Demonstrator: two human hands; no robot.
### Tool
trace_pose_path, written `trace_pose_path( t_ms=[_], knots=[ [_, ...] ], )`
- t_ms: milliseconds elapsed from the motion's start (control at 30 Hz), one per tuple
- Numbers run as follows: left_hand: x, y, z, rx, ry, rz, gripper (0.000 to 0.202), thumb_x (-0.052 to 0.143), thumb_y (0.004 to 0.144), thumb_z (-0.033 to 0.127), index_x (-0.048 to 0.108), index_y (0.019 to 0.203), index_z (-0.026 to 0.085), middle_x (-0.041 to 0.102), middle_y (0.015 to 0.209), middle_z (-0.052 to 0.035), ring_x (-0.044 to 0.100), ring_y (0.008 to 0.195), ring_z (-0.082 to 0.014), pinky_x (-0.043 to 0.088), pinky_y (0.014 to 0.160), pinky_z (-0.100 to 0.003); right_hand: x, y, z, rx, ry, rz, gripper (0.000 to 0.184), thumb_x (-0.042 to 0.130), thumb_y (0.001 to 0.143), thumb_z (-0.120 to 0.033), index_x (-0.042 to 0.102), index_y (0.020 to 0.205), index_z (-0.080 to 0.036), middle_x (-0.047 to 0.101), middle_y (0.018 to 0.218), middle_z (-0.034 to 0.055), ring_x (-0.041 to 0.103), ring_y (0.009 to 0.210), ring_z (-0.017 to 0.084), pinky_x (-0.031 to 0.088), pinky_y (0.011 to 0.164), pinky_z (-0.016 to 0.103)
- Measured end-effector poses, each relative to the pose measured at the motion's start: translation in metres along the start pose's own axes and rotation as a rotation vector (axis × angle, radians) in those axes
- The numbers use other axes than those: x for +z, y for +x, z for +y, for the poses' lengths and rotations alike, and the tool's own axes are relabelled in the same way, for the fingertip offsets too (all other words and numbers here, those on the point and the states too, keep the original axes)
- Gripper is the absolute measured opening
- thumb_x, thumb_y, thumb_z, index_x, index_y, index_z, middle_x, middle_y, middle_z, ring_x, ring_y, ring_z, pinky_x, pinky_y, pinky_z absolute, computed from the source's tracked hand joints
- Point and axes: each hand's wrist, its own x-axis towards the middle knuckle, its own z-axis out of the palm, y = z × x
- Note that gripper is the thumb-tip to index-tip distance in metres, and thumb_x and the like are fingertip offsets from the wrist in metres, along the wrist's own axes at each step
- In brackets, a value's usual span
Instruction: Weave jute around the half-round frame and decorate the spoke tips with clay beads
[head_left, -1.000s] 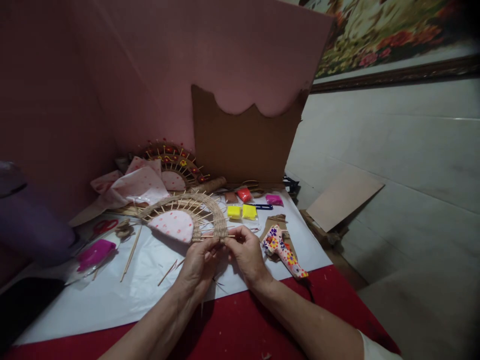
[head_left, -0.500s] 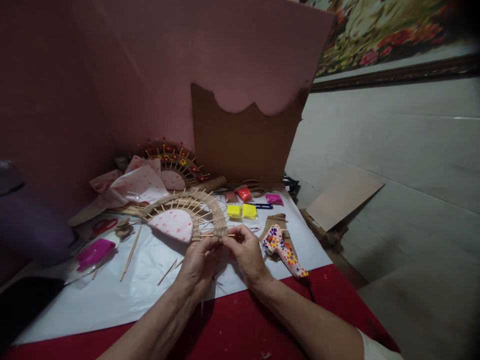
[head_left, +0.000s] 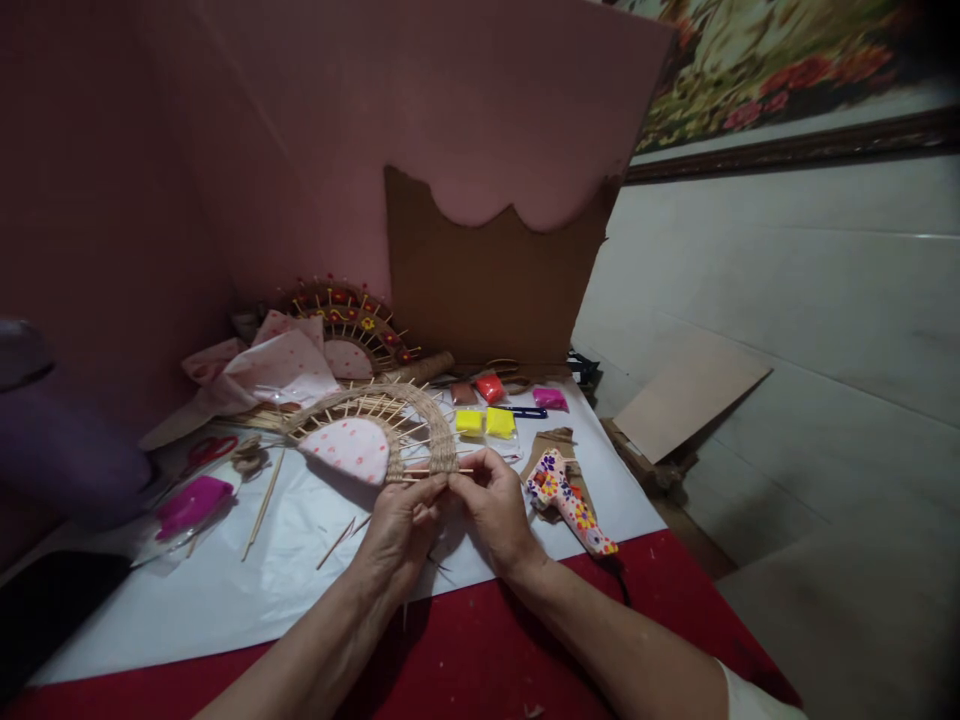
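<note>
A half-round fan (head_left: 346,447) of thin wooden sticks, woven with twine bands and centred on a white spotted fabric piece, is held up over the white sheet. At the near end of its outer twine band, my left hand (head_left: 405,520) pinches the edge with thumb and fingers. Close beside it my right hand (head_left: 491,505) also has its fingers closed on that same end, by the last stick. The thumbs nearly meet. Just right of my right hand lies a flower-patterned glue gun (head_left: 566,500) on a scrap of cardboard.
Behind stands a decorated fan (head_left: 367,322) beside spotted fabric (head_left: 277,365). Yellow packets (head_left: 487,423), a red packet (head_left: 490,388) and a blue cutter (head_left: 529,412) lie beyond my hands. To the left are red scissors (head_left: 210,452), a magenta packet (head_left: 193,505) and loose sticks (head_left: 262,505).
Both hands keep their pinch at the fan's end, with only slight finger movement. The whole view has shifted very slightly.
</note>
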Motion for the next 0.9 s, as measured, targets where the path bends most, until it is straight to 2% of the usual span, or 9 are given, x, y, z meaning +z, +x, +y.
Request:
trace_pose_path(
  t_ms=[100, 233, 467, 667, 900],
  knots=[
    [0.0020, -0.0007, 0.0013, 0.000, -0.008, 0.013, 0.012, 0.067, 0.059, -0.002, 0.066, 0.065, 0.008, 0.069, 0.070, -0.0067, 0.063, 0.069, -0.0140, 0.050, 0.067, -0.022, -0.0012, -0.0014, -0.0029, 0.027, 0.051, -0.017, 0.009, 0.060, 0.065, -0.022, 0.055, 0.071, -0.018, 0.051, 0.060, -0.0050, 0.043, 0.049, 0.009, 0.036, 0.043, 0.020],
    [0.0014, 0.0007, 0.0014, 0.007, -0.022, 0.049, 0.014, 0.063, 0.057, -0.005, 0.065, 0.060, 0.009, 0.065, 0.061, -0.0025, 0.059, 0.059, -0.0101, 0.048, 0.058, -0.018, -0.0023, -0.0034, -0.0047, 0.068, 0.057, -0.020, 0.014, 0.057, 0.072, -0.031, 0.056, 0.071, -0.017, 0.049, 0.056, -0.0052, 0.041, 0.043, 0.009, 0.034, 0.038, 0.020],
    [-0.0027, 0.0022, -0.0007, 0.006, -0.051, 0.027, 0.018, 0.061, 0.059, -0.006, 0.062, 0.060, 0.012, 0.064, 0.061, -0.0016, 0.060, 0.062, -0.0115, 0.050, 0.061, -0.020, -0.0024, -0.0021, -0.0038, 0.042, -0.021, 0.028, 0.012, 0.058, 0.070, -0.028, 0.057, 0.065, -0.017, 0.047, 0.050, -0.0056, 0.038, 0.043, 0.009, 0.033, 0.038, 0.019],
    [-0.0001, -0.0006, 0.0002, -0.030, -0.062, -0.016, 0.016, 0.065, 0.061, -0.003, 0.065, 0.069, 0.010, 0.067, 0.067, -0.0052, 0.063, 0.067, -0.0145, 0.051, 0.067, -0.023, -0.0025, -0.0019, -0.0025, -0.013, -0.080, 0.047, 0.014, 0.058, 0.072, -0.029, 0.059, 0.064, -0.018, 0.046, 0.046, -0.0059, 0.042, 0.046, 0.011, 0.034, 0.045, 0.022],
    [-0.0023, 0.0013, -0.0016, -0.041, -0.015, 0.014, 0.012, 0.067, 0.062, 0.001, 0.066, 0.070, 0.010, 0.069, 0.071, -0.0072, 0.064, 0.067, -0.0151, 0.052, 0.067, -0.024, -0.0019, -0.0026, -0.0030, -0.089, -0.145, 0.059, 0.011, 0.058, 0.071, -0.026, 0.060, 0.065, -0.017, 0.059, 0.061, -0.0007, 0.051, 0.062, 0.014, 0.041, 0.059, 0.025]
  ],
)
